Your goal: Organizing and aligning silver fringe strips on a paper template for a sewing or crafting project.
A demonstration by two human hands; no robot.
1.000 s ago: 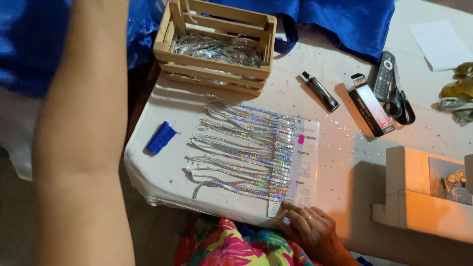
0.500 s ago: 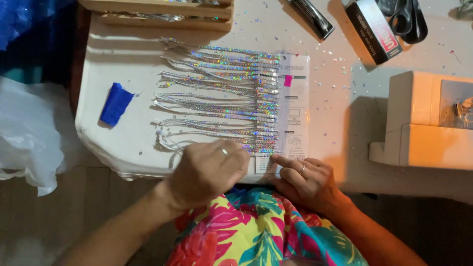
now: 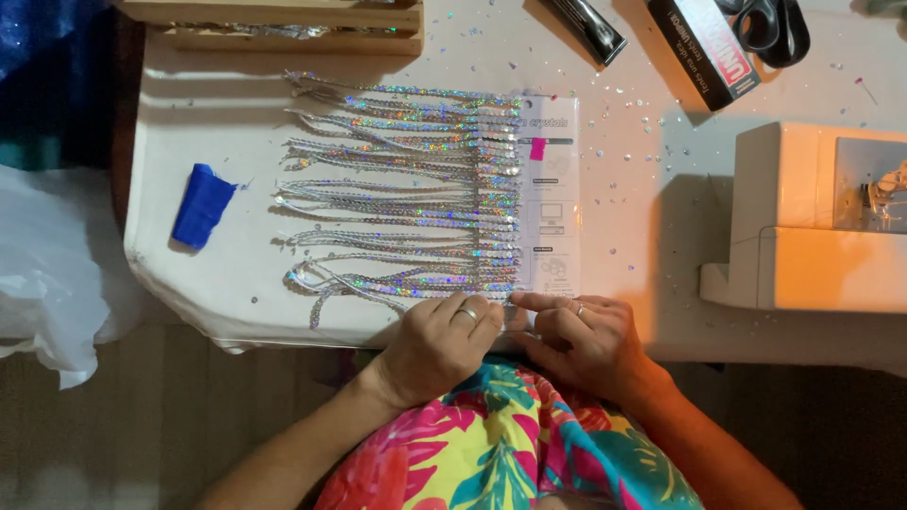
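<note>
Several shiny sequin strands lie side by side across a white table, their right ends lined up on a clear printed sheet. My left hand rests at the table's front edge with its fingers curled over the end of the nearest strand. My right hand sits close beside it, forefinger pointing left and pressing the sheet's lower edge. Both hands wear a ring.
A blue folded piece lies left of the strands. A wooden crate stands at the back, a dark tube, a box and black scissors at the back right. A white sewing machine stands at the right. Loose sequins are scattered about.
The view has dropped toward the table's front edge. My left arm came down from the left and its hand now sits on the nearest strand beside my right hand.
</note>
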